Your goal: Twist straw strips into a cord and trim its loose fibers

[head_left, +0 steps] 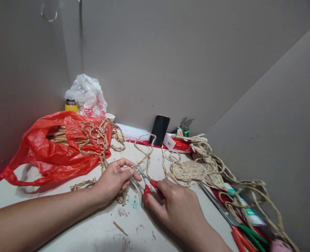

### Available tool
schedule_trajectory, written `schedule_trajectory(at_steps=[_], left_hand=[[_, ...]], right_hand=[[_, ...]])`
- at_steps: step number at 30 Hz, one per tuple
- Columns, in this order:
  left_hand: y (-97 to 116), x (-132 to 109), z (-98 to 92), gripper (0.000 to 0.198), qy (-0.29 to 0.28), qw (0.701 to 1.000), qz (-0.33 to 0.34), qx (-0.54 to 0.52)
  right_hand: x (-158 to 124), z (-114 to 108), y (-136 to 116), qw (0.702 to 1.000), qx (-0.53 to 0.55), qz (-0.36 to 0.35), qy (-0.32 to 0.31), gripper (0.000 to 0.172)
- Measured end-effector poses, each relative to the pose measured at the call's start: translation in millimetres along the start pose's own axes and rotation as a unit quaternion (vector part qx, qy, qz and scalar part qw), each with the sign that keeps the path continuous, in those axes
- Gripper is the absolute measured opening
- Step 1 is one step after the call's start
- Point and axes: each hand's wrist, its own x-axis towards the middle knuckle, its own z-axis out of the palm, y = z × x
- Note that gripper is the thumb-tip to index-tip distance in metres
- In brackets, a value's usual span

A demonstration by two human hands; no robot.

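Note:
My left hand (118, 178) pinches a braided straw cord (145, 157), whose loop rises from the fingers and runs down to the table. In my right hand (177, 201) are small scissors with red handles (147, 191). Their blades point up and left, parted a little, close to the cord at my left fingertips. More braided cord (99, 134) lies in a tangle over the red plastic bag at the left, and a short piece (83, 184) rests behind my left forearm. Beyond my right hand is a flat coil of twisted cord (188, 170).
The red bag (55, 157) holds straw strips. Behind it are a clear bag (88, 94) and yellow jar (71, 106). A phone (159, 130) leans on the wall beside a red-white box (178, 143). Large shears (223, 210) and loose cord (265, 196) lie right. Straw scraps dot the white table (97, 227).

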Motion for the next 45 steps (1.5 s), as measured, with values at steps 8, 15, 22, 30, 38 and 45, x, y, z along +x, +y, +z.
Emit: schedule_trajectory(at_steps=[8, 15, 22, 30, 38, 45], left_hand=[[-3.3, 1.1, -1.8, 0.027, -0.002, 1.0, 0.007, 0.006], [-2.3, 0.7, -1.4, 0.029, -0.005, 1.0, 0.0, -0.006], [-3.1, 0.8, -2.1, 0.029, -0.01, 1.0, 0.002, -0.015], [-4.3, 1.3, -4.7, 0.026, -0.011, 1.0, -0.007, -0.022], [-5.3, -1.6, -3.1, 0.021, -0.083, 0.995, -0.038, -0.038], [-10.4, -10.5, 3.7, 0.03, -0.143, 0.987, -0.05, 0.05]], right_hand=[[0.7, 3.2, -0.4, 0.999, 0.035, 0.016, -0.025, 0.028], [1.4, 4.9, -0.8, 0.998, 0.05, 0.004, -0.028, 0.031], [0.6, 6.8, -0.6, 0.997, 0.064, 0.005, -0.033, 0.033], [0.9, 9.6, 3.2, 0.99, 0.138, 0.0, -0.014, 0.032], [11.0, 13.5, 4.4, 0.792, 0.566, 0.229, -0.009, 0.045], [12.6, 7.3, -3.4, 0.663, 0.7, 0.266, -0.001, 0.036]])
